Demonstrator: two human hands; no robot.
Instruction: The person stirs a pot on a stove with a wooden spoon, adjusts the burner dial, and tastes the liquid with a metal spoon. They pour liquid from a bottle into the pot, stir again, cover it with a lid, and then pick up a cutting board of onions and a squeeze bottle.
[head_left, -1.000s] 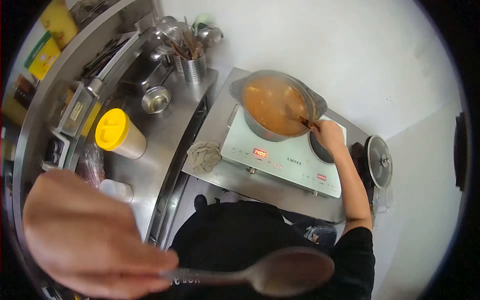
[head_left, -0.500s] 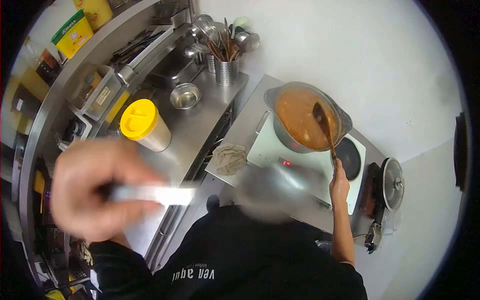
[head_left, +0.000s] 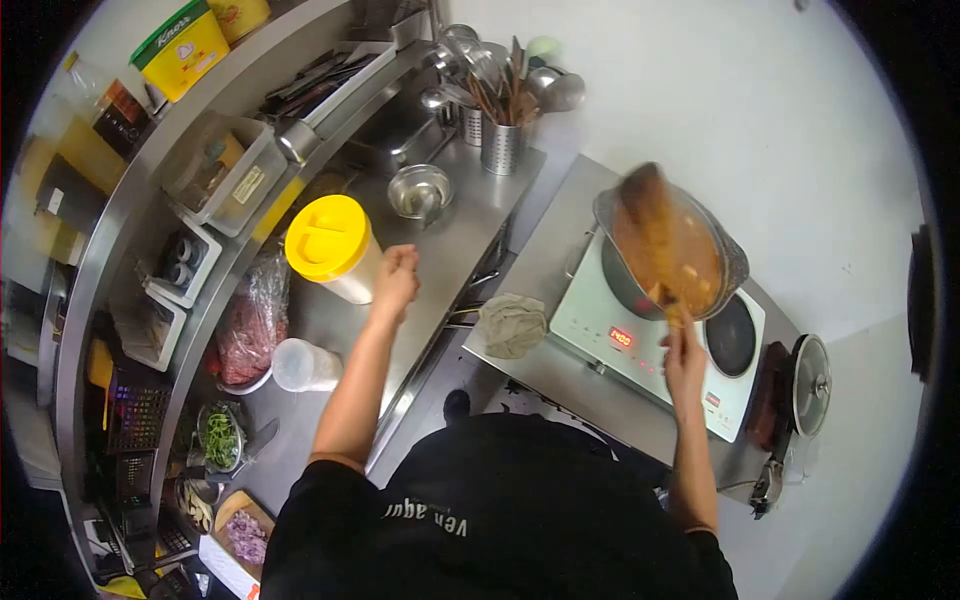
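While the right hand's [head_left: 686,362] grip closes round the wooden spoon [head_left: 657,238] over the pot [head_left: 738,268], stirring seems in hand; next stroke calls for clearing the rim. Left hand [head_left: 397,284] beside yellow-lidded container [head_left: 328,238], grip unclear.

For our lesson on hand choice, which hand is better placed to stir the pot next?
Right, most likely: the right hand grips the spoon, which reaches over the pot. The left hand is away from the pot, beside the yellow-lidded jar.
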